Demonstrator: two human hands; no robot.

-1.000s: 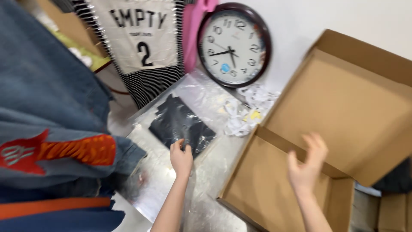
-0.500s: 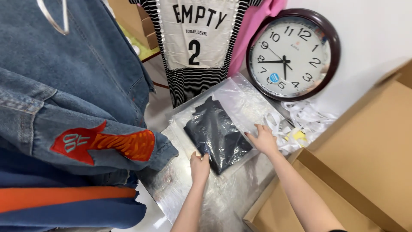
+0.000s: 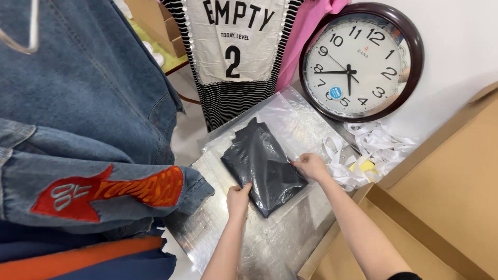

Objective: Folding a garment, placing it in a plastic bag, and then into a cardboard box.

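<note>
I observe my left hand (image 3: 237, 199) and right hand (image 3: 310, 167) both gripping the dark bag (image 3: 263, 166), which lies on clear sleeves (image 3: 290, 122) below the clock (image 3: 361, 62).

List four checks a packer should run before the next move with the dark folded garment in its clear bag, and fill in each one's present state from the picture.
1. Both hands on the dark bagged garment: ok. The left hand is at its near corner, the right hand at its right edge.
2. Garment lies flat on the clear plastic sheets: ok.
3. Cardboard box open beside the right arm: ok.
4. Loose white paper strips clear of the garment: ok, they lie apart to its right.
5. Bag sealed: cannot tell.
</note>
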